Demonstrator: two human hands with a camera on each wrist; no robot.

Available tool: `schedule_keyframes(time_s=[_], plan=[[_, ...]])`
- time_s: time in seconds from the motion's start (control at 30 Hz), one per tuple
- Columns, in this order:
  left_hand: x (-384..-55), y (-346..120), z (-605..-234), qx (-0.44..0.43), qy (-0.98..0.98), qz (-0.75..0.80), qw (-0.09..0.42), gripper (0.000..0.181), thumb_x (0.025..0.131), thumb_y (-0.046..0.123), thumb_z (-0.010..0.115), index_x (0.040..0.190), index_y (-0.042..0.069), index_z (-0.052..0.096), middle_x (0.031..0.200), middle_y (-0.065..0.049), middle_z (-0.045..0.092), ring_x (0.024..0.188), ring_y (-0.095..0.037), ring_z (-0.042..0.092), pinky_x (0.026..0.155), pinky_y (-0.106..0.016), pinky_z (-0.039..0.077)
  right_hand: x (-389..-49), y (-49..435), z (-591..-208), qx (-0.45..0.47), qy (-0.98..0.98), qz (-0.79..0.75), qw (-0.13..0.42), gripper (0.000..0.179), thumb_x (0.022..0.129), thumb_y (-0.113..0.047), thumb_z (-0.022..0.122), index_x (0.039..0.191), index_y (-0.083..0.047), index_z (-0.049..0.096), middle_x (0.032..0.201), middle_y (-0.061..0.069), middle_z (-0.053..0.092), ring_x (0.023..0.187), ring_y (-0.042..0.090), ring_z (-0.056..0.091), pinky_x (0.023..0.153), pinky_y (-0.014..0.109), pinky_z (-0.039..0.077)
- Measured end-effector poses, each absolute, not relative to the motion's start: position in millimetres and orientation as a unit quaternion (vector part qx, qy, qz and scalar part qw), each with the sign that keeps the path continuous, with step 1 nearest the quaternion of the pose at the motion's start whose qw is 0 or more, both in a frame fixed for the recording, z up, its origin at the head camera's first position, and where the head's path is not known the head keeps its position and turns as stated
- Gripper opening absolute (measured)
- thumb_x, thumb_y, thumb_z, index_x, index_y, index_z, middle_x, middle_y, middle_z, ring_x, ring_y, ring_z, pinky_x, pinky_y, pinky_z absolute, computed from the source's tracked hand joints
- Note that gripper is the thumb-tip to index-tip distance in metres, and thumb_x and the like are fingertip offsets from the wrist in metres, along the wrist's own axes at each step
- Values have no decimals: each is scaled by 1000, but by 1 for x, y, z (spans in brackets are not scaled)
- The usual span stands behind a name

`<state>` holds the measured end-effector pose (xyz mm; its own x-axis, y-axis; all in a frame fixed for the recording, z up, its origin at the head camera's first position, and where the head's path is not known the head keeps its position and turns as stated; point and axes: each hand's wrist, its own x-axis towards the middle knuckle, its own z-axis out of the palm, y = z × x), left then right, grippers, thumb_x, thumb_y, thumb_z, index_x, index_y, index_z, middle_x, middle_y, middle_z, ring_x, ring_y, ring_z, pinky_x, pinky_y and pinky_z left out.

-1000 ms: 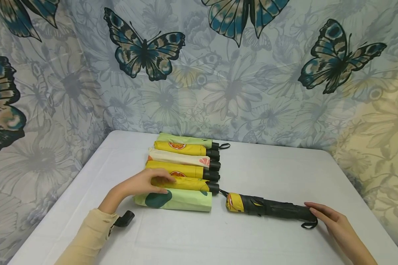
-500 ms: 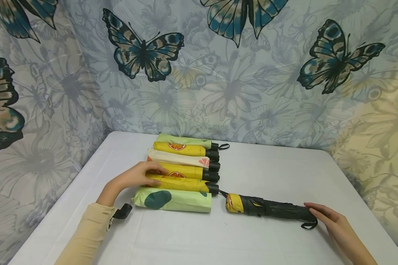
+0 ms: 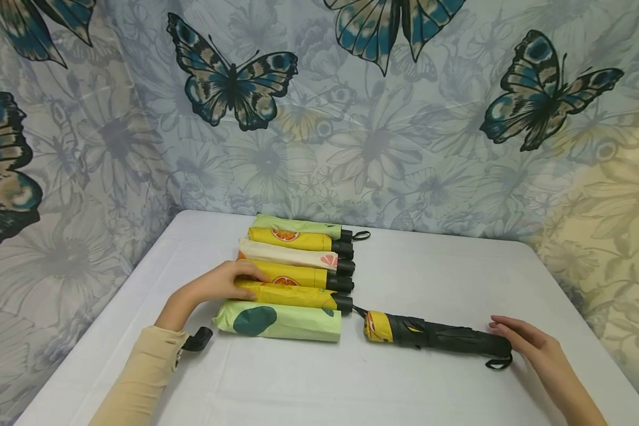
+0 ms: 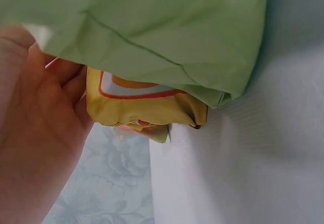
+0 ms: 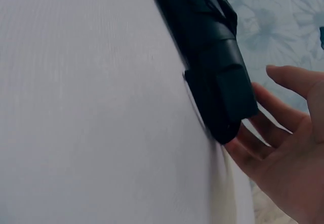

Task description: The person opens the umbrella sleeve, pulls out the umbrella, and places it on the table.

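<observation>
Folded umbrellas lie side by side in a row in the head view. At the front is a light green umbrella [image 3: 303, 324] with dark green patches, then a yellow umbrella [image 3: 293, 294] and a yellow umbrella with an orange slice [image 3: 306, 274]. My left hand [image 3: 218, 283] rests at the left ends of these two yellow ones, thumb and fingers spread over them. In the left wrist view the light green umbrella [image 4: 167, 37] hides the fingertips. To the right lies a black umbrella [image 3: 442, 337] with a yellow end; my right hand [image 3: 538, 346] is beside its handle [image 5: 223, 92], fingers loosely extended.
Farther back in the row are a cream umbrella [image 3: 287, 254], another yellow umbrella [image 3: 309, 240] and a green umbrella [image 3: 298, 224]. All lie on a white-covered table [image 3: 298, 384]. Butterfly-patterned cloth [image 3: 319, 160] hangs behind the table.
My left hand has moved a little left and back along the yellow umbrellas, then stayed there. My right hand has eased slightly right, its fingertips lifting from the black umbrella's handle end.
</observation>
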<state>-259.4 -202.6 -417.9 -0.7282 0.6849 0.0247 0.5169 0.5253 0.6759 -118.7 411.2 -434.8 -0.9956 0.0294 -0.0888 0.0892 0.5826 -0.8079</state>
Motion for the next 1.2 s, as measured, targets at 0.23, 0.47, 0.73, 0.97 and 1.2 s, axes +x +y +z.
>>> schedule_keyframes(time_s=[0.23,0.47,0.73,0.97,1.2], plan=[[-258,-202,-415,344,868,334,127,40,86,26,75,124,20,67,126,-1,66,118,-24,60,101,-38,51,-130,389,-424,38,896,-441,-29,47,101,-36,52,138,-8,54,112,-38,58,102,-27,49,75,0,40],[-259,-203,-412,345,869,330,131,41,85,25,76,125,20,67,127,-1,65,119,-24,60,102,-40,51,-140,364,-414,5,894,-446,-34,46,102,-36,51,138,-8,54,118,-32,60,107,-24,48,77,1,40],[-259,-204,-415,340,870,329,136,41,85,24,76,125,22,66,127,-1,65,119,-24,59,101,-39,50,-155,337,-412,-21,885,-464,-33,43,100,-35,54,136,-10,56,127,-6,66,109,-14,56,86,3,44],[-259,-205,-416,340,869,332,136,40,85,25,76,124,22,67,126,-1,64,119,-24,59,101,-39,50,-171,314,-415,-65,880,-470,-24,41,100,-33,55,134,-12,57,126,4,67,108,-1,64,88,6,47],[-259,-204,-417,340,869,332,136,40,85,24,76,123,22,67,126,-1,64,119,-24,59,102,-38,50,-183,285,-414,-102,857,-506,4,41,101,-32,54,135,-9,55,129,14,63,109,10,67,92,23,56]])
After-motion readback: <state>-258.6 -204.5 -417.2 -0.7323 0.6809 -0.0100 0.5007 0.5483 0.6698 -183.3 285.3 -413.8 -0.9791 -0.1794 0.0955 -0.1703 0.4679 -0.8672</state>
